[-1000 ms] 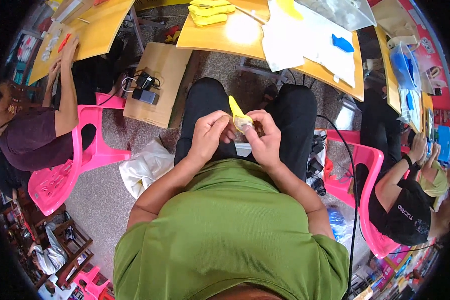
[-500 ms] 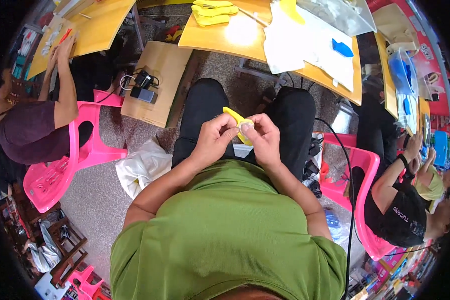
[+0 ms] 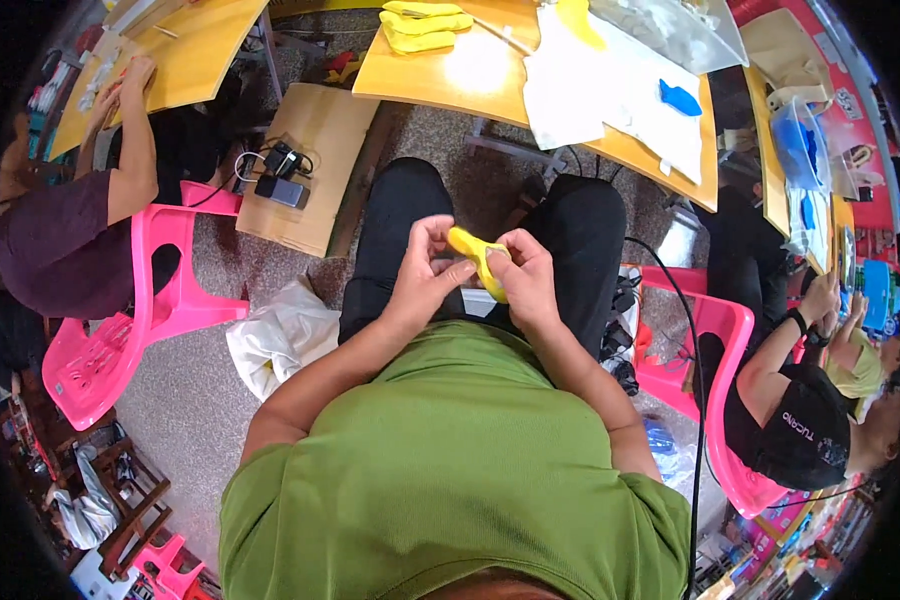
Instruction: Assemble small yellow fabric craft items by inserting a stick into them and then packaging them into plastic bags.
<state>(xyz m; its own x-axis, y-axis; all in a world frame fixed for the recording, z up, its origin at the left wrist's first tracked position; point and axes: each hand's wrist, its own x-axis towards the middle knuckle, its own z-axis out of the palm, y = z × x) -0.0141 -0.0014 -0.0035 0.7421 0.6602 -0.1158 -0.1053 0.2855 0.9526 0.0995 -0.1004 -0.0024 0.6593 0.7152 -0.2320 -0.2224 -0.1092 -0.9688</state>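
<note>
A small yellow piece of soft cloth [image 3: 476, 250], long and plump with a bent shape, is over my lap between my two hands. My right hand [image 3: 530, 280] pinches its lower end, thumb on top and fingers behind. Beside its upper left end is my left hand [image 3: 417, 280], with thumb and forefinger spread apart; the thumb tip comes close to the cloth, and whether it touches I cannot tell. Yellow cloth pieces [image 3: 425, 28] of a similar look lie stacked on the table ahead.
The wooden table [image 3: 420, 80] bears a white cloth [image 3: 570, 100], a blue cloth piece [image 3: 679, 97] and a clear bin [image 3: 705, 45] of white stuff. Flattened cardboard [image 3: 305, 130] holds black adapters. A white bag [image 3: 282, 335] lies left. People on pink chairs [image 3: 165, 270] work at both sides.
My left thumb and forefinger have spread away from the yellow piece. It has turned in my right hand, and the whitish patch that showed on it is out of sight.
</note>
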